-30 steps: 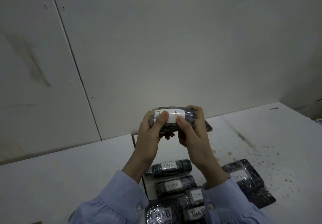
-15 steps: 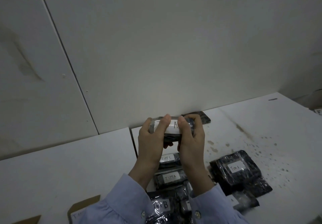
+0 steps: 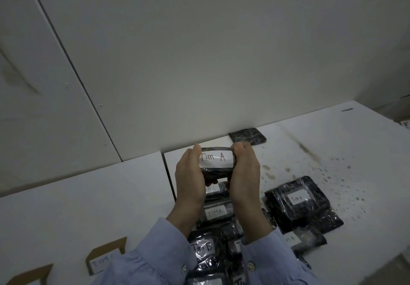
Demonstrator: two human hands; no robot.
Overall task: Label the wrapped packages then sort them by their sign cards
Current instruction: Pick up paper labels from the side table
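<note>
1. You are holding a black wrapped package up between both hands, above the white table.
2. Your left hand is gripping its left end and your right hand its right end, with the fingers curling round it.
3. Its white label, reading "Tim A", is facing you between your thumbs.
4. A pile of labelled packages is lying beneath your wrists.
5. An unlabelled package is lying against the wall, just beyond your hands.
6. A brown sign card is lying at the lower left.
</note>
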